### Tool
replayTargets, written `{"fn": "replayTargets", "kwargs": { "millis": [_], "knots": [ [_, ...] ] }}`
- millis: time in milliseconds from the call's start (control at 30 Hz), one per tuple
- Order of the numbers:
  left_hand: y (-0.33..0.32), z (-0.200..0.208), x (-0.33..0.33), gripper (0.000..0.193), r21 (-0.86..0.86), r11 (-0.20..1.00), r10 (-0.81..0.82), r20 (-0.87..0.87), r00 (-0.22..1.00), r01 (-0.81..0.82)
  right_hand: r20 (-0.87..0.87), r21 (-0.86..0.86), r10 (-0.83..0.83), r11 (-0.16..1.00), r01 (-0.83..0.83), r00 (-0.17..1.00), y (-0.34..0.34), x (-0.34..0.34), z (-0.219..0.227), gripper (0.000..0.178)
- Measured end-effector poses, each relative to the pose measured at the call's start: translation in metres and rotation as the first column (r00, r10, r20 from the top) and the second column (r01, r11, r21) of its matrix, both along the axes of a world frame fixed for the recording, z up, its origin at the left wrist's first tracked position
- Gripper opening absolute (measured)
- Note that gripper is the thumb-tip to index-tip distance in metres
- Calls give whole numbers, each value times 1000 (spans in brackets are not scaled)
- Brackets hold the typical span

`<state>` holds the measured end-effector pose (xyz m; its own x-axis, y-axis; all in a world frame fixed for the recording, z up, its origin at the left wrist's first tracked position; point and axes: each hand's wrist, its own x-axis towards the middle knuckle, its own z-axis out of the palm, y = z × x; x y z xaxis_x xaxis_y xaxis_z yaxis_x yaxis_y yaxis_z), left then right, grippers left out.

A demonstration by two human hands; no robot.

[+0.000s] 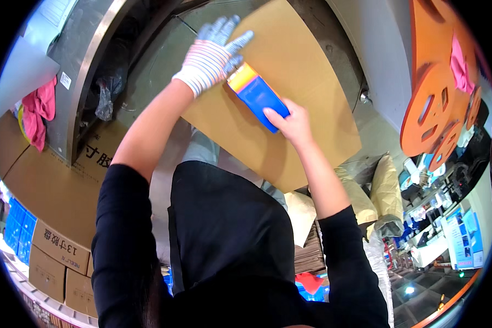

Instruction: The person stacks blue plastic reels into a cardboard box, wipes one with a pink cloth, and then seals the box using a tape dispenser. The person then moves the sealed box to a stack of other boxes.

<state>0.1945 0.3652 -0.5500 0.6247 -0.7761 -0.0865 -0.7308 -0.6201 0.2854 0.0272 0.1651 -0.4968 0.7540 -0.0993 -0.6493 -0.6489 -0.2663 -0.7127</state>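
A large brown cardboard sheet (pixel 311 109) slants across the space in front of my lap. My left hand (pixel 210 54) wears a white glove with coloured stripes and grey fingers. It lies over the sheet's upper left part with its fingers stretched out, holding nothing that I can see. Bare and wrapped round the lower end, my right hand (pixel 291 121) holds a blue box-shaped tool (pixel 259 101) with a yellow-orange end. That end, with a small jagged edge at its tip, is beside the gloved hand's lower edge. I cannot make out the tool's exact kind.
Brown cartons (pixel 60 246) stand at the left, below a grey metal frame (pixel 74 109) with a pink cloth (pixel 38 112) beside it. Orange discs with slots (pixel 429 109) hang at the right. Padded tan bags (pixel 387 188) and a stack of flat cardboard (pixel 310 251) lie at lower right.
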Motion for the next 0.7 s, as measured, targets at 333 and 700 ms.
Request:
{"fn": "replayTargets", "kwargs": {
  "millis": [333,700],
  "knots": [
    [-76,-1,-102,59,307,949,-146,214,966,75,11,-35,131,991,-131,991,-58,-82,23,44],
    [-238,15,-329,56,203,932,-311,29,950,299,-267,-220,-47,975,-13,962,-235,-429,25,50]
  ]
}}
